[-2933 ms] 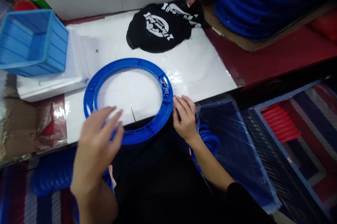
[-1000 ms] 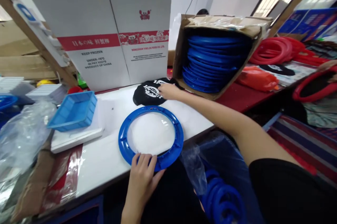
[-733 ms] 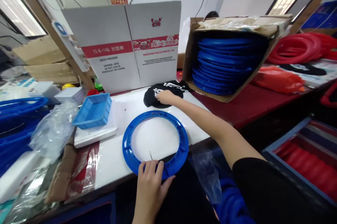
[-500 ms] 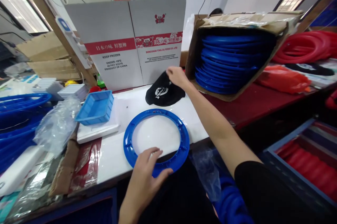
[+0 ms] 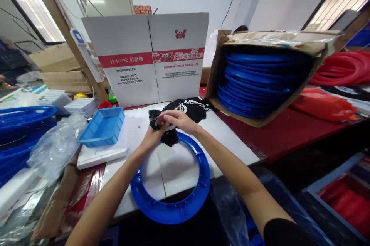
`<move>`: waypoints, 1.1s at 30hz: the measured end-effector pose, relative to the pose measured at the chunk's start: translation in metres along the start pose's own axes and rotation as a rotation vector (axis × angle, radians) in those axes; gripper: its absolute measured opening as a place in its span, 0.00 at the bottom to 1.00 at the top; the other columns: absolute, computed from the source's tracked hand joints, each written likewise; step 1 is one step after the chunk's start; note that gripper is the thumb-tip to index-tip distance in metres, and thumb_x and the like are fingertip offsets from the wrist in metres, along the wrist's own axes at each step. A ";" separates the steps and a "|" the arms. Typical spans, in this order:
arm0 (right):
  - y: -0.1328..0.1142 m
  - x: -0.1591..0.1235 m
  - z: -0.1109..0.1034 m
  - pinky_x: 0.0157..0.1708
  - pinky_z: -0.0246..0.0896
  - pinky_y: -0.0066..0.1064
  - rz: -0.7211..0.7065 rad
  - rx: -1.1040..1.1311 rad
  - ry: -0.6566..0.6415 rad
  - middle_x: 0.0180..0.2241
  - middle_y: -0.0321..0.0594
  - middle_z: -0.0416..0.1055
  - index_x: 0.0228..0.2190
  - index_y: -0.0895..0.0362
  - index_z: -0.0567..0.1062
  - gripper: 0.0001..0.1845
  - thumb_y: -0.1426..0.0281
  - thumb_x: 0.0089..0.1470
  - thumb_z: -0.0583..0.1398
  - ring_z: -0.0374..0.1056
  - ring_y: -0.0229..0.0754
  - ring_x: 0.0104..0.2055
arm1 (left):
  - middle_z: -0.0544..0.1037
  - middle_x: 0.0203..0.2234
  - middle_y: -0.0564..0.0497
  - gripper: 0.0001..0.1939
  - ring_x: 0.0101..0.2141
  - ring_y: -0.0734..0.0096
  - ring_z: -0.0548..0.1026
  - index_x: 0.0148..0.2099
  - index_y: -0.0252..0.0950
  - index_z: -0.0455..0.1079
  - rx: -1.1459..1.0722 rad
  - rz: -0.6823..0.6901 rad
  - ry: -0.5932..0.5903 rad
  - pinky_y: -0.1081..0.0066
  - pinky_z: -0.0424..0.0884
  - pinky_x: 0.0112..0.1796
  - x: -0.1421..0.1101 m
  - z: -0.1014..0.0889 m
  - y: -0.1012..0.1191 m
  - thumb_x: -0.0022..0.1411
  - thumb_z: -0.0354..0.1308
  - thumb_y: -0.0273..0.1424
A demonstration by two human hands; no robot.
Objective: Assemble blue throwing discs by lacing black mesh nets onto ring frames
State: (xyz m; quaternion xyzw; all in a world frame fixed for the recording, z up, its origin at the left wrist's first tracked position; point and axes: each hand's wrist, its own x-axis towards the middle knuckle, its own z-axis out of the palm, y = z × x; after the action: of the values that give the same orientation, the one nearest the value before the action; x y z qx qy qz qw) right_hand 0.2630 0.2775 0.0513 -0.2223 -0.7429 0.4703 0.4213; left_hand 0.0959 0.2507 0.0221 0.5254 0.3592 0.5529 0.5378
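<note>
Both hands meet above the far rim of a blue plastic ring (image 5: 170,212), which lies on the white work surface and overhangs its near edge. My left hand (image 5: 156,132) is closed on a piece of black printed cloth (image 5: 169,138), bunched up, with one end hanging over the ring's far rim. My right hand (image 5: 180,120) lies against the left one, its fingers curled onto the same cloth; its fingertips are partly hidden. Just behind the hands, more black cloth with white lettering (image 5: 199,109) lies spread on the surface.
An open carton (image 5: 212,80) of stacked blue rings (image 5: 257,84) stands at the back right. A white printed cardboard panel (image 5: 130,99) rises behind the hands. On the left are a light-blue tray (image 5: 101,126) and clear plastic bags (image 5: 54,145). Red rings (image 5: 341,68) lie far right.
My right hand has drawn a black cloth back toward me, and my left hand has left the ring's near rim to grip it too. The ring sits slightly lower in view.
</note>
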 end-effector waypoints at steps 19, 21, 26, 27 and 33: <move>0.094 -0.006 -0.024 0.51 0.73 0.40 0.019 -0.455 0.029 0.40 0.43 0.83 0.36 0.53 0.84 0.09 0.69 0.61 0.62 0.79 0.48 0.45 | 0.83 0.56 0.46 0.22 0.66 0.54 0.72 0.55 0.40 0.79 -0.496 0.004 0.279 0.53 0.70 0.65 -0.002 -0.064 0.013 0.73 0.57 0.50; 0.090 -0.003 -0.032 0.55 0.71 0.42 0.018 -0.492 0.231 0.45 0.45 0.83 0.40 0.53 0.83 0.13 0.65 0.65 0.58 0.78 0.49 0.49 | 0.82 0.57 0.45 0.24 0.67 0.53 0.70 0.57 0.40 0.78 -0.476 0.082 0.281 0.51 0.68 0.66 -0.001 -0.072 0.018 0.72 0.57 0.51; 0.082 0.000 -0.077 0.57 0.70 0.43 0.074 -0.603 0.930 0.49 0.55 0.80 0.50 0.58 0.77 0.20 0.64 0.69 0.50 0.76 0.51 0.52 | 0.84 0.52 0.44 0.22 0.67 0.50 0.71 0.55 0.39 0.79 -0.417 0.113 0.340 0.50 0.68 0.67 0.002 -0.085 0.025 0.70 0.59 0.49; 0.083 -0.001 -0.085 0.58 0.70 0.44 0.084 -0.616 0.965 0.50 0.57 0.79 0.51 0.60 0.76 0.20 0.65 0.68 0.50 0.76 0.52 0.53 | 0.85 0.49 0.44 0.20 0.66 0.49 0.72 0.51 0.38 0.80 -0.415 0.063 0.349 0.49 0.68 0.66 0.001 -0.085 0.023 0.69 0.60 0.47; 0.081 -0.012 -0.077 0.73 0.48 0.60 0.082 -0.738 0.773 0.66 0.57 0.67 0.54 0.58 0.76 0.20 0.67 0.61 0.61 0.57 0.59 0.73 | 0.87 0.39 0.43 0.12 0.63 0.34 0.73 0.38 0.36 0.79 -0.277 -0.290 0.086 0.41 0.71 0.63 -0.024 -0.074 0.001 0.57 0.69 0.39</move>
State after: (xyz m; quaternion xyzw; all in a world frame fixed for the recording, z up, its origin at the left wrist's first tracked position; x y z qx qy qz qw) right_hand 0.3283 0.3448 -0.0102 -0.5412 -0.6404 0.0780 0.5394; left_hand 0.0213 0.2395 0.0044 0.3649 0.3742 0.5356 0.6633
